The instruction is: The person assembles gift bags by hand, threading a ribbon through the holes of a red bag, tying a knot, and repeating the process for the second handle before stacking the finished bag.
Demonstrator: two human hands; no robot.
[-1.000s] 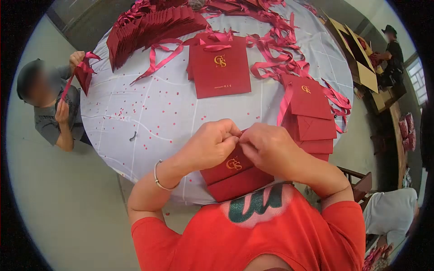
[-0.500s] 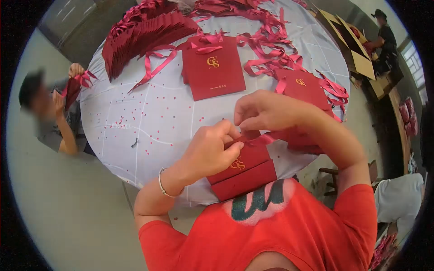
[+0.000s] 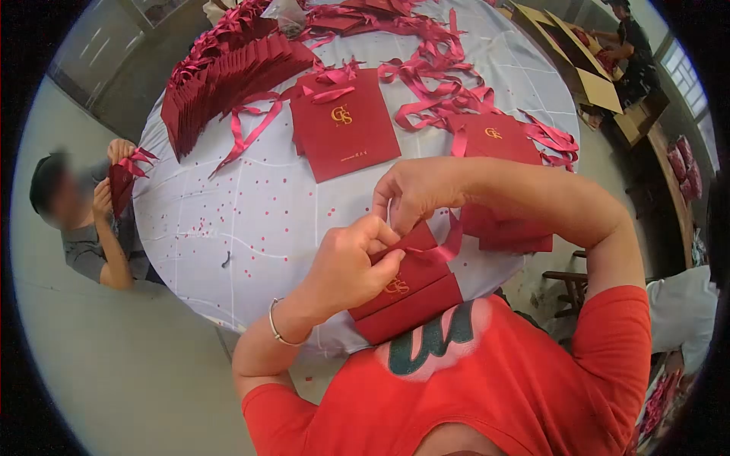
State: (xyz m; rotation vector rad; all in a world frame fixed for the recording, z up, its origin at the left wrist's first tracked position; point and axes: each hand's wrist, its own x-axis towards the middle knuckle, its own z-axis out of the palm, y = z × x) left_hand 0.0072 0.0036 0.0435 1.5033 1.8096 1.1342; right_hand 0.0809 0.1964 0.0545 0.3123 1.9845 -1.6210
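A dark red paper gift bag (image 3: 414, 300) with a gold logo lies at the table's near edge, against my shirt. My left hand (image 3: 357, 258) is closed, thumb and fingers pinching the bag's upper edge. A pink ribbon (image 3: 441, 249) loops from beside the left fingertips to the right. Just above, my right hand (image 3: 418, 194) bends down over the bag's top, its fingertips pinched close to the left ones. What sits between the right fingertips is hidden. Beyond my hands lies another red bag (image 3: 346, 133) with a ribbon bow.
More red bags (image 3: 494, 140) and loose ribbons (image 3: 441, 95) lie at the right. A row of stacked bags (image 3: 228, 91) stands at the far left. Small red dots dot the white tablecloth (image 3: 251, 235). A co-worker (image 3: 99, 213) holds a bag at left; another person stands by cardboard boxes (image 3: 566, 57).
My right hand has moved slightly left and down, closer to my left fingertips. The ribbon loop now rises higher at the right. The view has shifted a little.
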